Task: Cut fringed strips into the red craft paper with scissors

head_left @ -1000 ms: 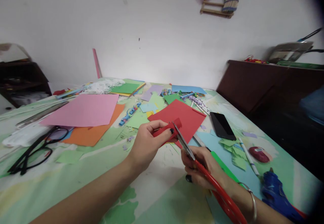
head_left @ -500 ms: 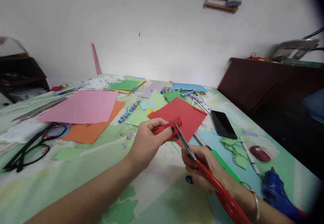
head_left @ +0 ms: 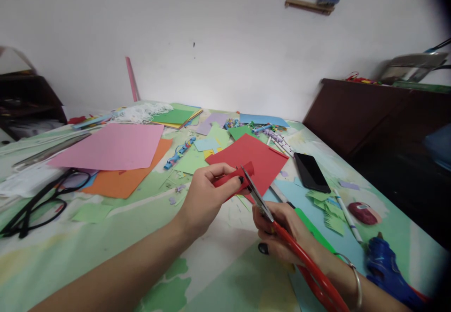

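Over table (head_left: 211, 267), right grip (head_left: 298, 228) clasps scissors (head_left: 296, 250) (tips away, long axis diagonal); left grip (head_left: 207, 194) pinches red paper (head_left: 227, 178).

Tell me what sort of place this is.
Probably a craft table, perhaps in a home: it holds a large pink paper sheet and small green paper scraps, and a person holds red-handled scissors above it.

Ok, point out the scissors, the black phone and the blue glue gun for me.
Scissors (head_left: 291, 243): head view, on the red handle near the blades.
Black phone (head_left: 312, 173): head view, middle of its dark screen.
Blue glue gun (head_left: 382, 260): head view, on its body behind the nozzle.
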`<state>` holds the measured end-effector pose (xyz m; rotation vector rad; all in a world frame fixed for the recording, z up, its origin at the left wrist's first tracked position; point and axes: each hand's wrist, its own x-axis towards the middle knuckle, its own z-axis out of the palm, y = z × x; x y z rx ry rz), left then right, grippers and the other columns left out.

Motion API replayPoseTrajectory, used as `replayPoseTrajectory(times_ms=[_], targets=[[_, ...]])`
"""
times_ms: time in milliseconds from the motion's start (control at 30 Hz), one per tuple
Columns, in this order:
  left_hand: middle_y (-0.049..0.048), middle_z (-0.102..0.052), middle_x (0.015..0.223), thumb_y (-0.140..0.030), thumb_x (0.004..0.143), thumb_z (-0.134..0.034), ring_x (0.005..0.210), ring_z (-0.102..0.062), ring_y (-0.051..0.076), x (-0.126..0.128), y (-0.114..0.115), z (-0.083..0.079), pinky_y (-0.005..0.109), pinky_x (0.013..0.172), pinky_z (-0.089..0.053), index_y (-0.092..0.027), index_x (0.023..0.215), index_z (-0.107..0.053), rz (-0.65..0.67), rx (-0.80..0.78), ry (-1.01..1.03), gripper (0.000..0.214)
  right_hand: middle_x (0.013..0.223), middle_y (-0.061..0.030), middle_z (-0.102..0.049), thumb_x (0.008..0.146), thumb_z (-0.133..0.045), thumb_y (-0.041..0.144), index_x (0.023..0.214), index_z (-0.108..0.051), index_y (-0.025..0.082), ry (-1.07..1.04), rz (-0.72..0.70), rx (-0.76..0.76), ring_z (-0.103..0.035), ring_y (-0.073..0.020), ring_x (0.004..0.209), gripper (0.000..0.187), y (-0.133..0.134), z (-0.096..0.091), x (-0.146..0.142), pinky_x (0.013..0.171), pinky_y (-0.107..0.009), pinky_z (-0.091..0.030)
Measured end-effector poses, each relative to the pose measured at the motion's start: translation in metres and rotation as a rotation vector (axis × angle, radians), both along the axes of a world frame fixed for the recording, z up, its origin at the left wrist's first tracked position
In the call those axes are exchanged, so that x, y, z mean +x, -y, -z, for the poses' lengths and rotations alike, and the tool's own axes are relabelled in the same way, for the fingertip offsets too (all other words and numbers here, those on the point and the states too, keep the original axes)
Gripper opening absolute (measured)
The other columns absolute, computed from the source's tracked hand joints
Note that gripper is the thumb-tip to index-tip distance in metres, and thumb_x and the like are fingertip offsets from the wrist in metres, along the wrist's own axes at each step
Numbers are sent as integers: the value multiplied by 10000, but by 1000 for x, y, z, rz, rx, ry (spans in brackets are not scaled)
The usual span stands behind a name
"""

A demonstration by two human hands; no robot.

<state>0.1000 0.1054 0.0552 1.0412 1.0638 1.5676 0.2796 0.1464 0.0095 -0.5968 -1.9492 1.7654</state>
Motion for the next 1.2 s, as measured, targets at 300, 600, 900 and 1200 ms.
replayPoseTrajectory(times_ms=[300, 600, 900, 1200], targets=[[3, -659, 657, -170, 724, -653, 690, -640, 146, 0, 0, 0, 261, 713, -503, -157, 664, -651, -20, -5, -41, 62, 550, 93, -313, 636, -575, 76, 665, -370, 207, 1, -3, 38, -214, -69, 478, 245, 1, -1, 1, 410, -197, -170], [1, -650, 667, -179, 720, -654, 695, -630, 151, -1, 0, 3, 270, 710, -498, -162, 667, -657, -13, 16, -34, 55, 544, 88, -312, 636, -553, 93, 658, -360, 213, 34, 7, 62, -240, -72, 474, 228, 2, -4, 0, 405, -190, -207], [-6, -648, 656, -146, 728, -644, 675, -622, 128, -1, -2, 2, 243, 695, -486, -156, 666, -647, -14, 10, -2, 63, 535, 83, -330, 620, -527, 83, 653, -344, 218, 34, 22, 86, -294, -73, 458, 230, 6, -11, -3, 396, -187, -248], [-1, -649, 661, -136, 732, -633, 676, -622, 133, 0, -2, 2, 254, 698, -484, -151, 672, -647, -17, 12, -10, 62, 536, 82, -302, 587, -500, 84, 639, -317, 223, 51, 47, 42, -272, -72, 450, 236, 10, -17, -5, 401, -201, -211]])
